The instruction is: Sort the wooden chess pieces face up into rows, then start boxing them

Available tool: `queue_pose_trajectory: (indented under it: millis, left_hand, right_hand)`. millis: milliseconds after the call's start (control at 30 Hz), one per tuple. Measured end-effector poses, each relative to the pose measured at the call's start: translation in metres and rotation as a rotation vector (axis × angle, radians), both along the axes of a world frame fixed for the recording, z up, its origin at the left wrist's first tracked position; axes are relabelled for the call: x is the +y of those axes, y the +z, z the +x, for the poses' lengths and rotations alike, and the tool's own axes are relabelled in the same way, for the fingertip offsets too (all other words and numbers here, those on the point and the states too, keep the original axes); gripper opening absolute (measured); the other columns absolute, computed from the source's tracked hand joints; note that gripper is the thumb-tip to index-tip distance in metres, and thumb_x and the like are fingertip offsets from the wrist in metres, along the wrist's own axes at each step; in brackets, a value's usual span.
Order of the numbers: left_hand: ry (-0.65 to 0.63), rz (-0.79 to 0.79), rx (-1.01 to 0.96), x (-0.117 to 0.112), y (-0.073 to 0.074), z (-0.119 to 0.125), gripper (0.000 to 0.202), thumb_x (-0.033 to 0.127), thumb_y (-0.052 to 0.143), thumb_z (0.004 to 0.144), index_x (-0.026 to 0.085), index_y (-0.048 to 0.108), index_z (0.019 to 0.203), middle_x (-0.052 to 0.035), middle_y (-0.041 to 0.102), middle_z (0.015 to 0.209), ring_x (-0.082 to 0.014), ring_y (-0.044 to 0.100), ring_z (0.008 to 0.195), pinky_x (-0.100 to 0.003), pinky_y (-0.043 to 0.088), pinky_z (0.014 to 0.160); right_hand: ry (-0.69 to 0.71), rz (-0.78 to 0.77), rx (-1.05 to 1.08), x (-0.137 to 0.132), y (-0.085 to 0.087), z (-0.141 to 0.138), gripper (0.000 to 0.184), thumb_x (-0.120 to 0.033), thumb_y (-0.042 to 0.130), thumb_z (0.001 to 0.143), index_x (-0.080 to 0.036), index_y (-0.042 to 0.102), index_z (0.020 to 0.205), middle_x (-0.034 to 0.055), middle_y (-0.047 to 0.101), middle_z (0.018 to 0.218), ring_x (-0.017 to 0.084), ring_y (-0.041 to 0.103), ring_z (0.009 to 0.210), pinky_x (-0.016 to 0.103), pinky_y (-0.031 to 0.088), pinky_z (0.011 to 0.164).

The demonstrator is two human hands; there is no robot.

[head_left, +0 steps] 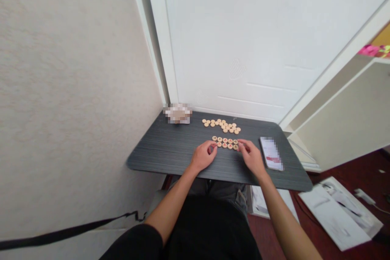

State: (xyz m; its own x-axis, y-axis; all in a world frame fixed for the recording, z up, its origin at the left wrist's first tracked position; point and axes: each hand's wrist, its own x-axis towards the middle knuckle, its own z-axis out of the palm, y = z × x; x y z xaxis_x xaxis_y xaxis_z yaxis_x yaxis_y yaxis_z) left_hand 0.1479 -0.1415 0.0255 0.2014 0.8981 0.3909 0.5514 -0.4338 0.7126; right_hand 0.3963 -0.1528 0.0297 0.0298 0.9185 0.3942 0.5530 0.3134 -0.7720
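Two short rows of round wooden xiangqi pieces (224,145) lie face up on the dark table (170,150), with red and black characters showing. At the left end of the rows is my left hand (204,156), its thumb and forefinger curled together at the end of the front row. My right hand (251,157) is bent round the right end, fingertips against the last pieces there. The fingers partly cover the end pieces. Beyond the rows, a loose cluster of plain-looking xiangqi pieces (224,126) is spread, no characters visible on them.
A phone (271,153) lies to the right of my right hand. At the back left corner sits a blurred pale packet (178,113). A white door (243,48) stands behind the table, a wall (76,89) at the left. White boxes (341,211) rest on the floor.
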Motion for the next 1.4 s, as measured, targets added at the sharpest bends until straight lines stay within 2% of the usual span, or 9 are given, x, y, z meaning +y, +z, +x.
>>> queue_pose_trajectory:
  millis: [100,167,333,400,533,633,833,1133,1400]
  left_hand:
    - [-0.065,-0.027,-0.019,-0.002,0.001,0.001,0.021,0.028,0.057,0.092,0.025,0.069,0.109,0.0008,0.074,0.089,-0.012,0.063,0.067,-0.025,0.052,0.072]
    - [-0.085,-0.041,-0.026,-0.003,0.002,0.001,0.023,0.029,0.058,0.092,0.024,0.069,0.111,0.0006,0.074,0.088,-0.0118,0.062,0.066,-0.024,0.052,0.07]
    - [-0.105,-0.06,-0.009,-0.003,0.004,0.001,0.024,0.032,0.059,0.093,0.022,0.07,0.111,-0.0003,0.074,0.085,-0.0117,0.061,0.064,-0.023,0.05,0.066]
    - [-0.12,-0.054,-0.003,-0.004,0.004,0.001,0.023,0.034,0.058,0.093,0.022,0.071,0.109,-0.0006,0.073,0.084,-0.012,0.061,0.065,-0.022,0.049,0.065]
    - [-0.134,-0.048,0.018,-0.004,0.003,0.002,0.022,0.033,0.059,0.093,0.023,0.072,0.108,-0.0003,0.073,0.084,-0.0125,0.061,0.066,-0.022,0.048,0.064]
    - [-0.135,-0.047,0.036,-0.003,0.003,0.002,0.023,0.033,0.059,0.093,0.024,0.071,0.111,0.0,0.072,0.084,-0.0128,0.061,0.067,-0.022,0.047,0.065]
    - [-0.142,-0.06,0.056,-0.004,0.003,0.001,0.025,0.037,0.06,0.092,0.023,0.071,0.11,-0.0005,0.072,0.086,-0.0132,0.062,0.069,-0.023,0.047,0.066]
    - [-0.154,-0.068,0.082,-0.004,0.004,0.001,0.025,0.043,0.061,0.092,0.023,0.071,0.102,-0.0007,0.072,0.084,-0.0143,0.062,0.07,-0.023,0.045,0.064]
    - [-0.158,-0.091,0.041,-0.002,0.003,-0.001,0.028,0.045,0.055,0.095,0.024,0.071,0.105,-0.0016,0.074,0.086,-0.0159,0.065,0.074,-0.024,0.048,0.069]
  right_hand:
    - [0.095,-0.025,0.121,-0.008,-0.002,-0.032,0.034,-0.046,0.052,0.097,-0.023,0.069,0.114,0.0103,0.071,0.117,0.022,0.072,0.086,0.036,0.06,0.08]
    - [0.145,-0.071,0.17,-0.009,-0.006,-0.049,0.032,-0.045,0.052,0.097,-0.023,0.068,0.114,0.0095,0.073,0.111,0.022,0.073,0.084,0.037,0.06,0.08]
    - [0.215,-0.115,0.27,-0.012,-0.023,-0.069,0.028,-0.042,0.051,0.098,-0.024,0.066,0.114,0.0057,0.076,0.092,0.021,0.074,0.078,0.035,0.06,0.078]
    - [0.219,-0.126,0.281,-0.012,-0.027,-0.071,0.027,-0.04,0.052,0.098,-0.024,0.066,0.114,0.0046,0.075,0.089,0.021,0.074,0.077,0.035,0.06,0.078]
    - [0.215,-0.113,0.302,-0.011,-0.029,-0.07,0.024,-0.037,0.056,0.095,-0.025,0.066,0.113,0.0063,0.073,0.105,0.021,0.073,0.084,0.035,0.06,0.08]
    - [0.205,-0.058,0.228,-0.011,-0.026,-0.07,0.023,-0.033,0.057,0.094,-0.026,0.068,0.112,0.0069,0.071,0.112,0.021,0.071,0.09,0.035,0.059,0.082]
    - [0.177,0.036,0.084,-0.013,-0.021,-0.068,0.021,-0.026,0.059,0.092,-0.026,0.072,0.108,0.0075,0.068,0.105,0.022,0.065,0.094,0.035,0.057,0.082]
    - [0.25,0.034,0.11,-0.016,-0.019,-0.069,0.024,-0.025,0.058,0.092,-0.026,0.072,0.112,0.0073,0.069,0.106,0.021,0.067,0.093,0.035,0.057,0.083]
    - [0.205,0.007,0.178,-0.013,-0.028,-0.071,0.027,-0.029,0.058,0.094,-0.028,0.069,0.119,0.0063,0.071,0.113,0.021,0.07,0.097,0.036,0.059,0.085]
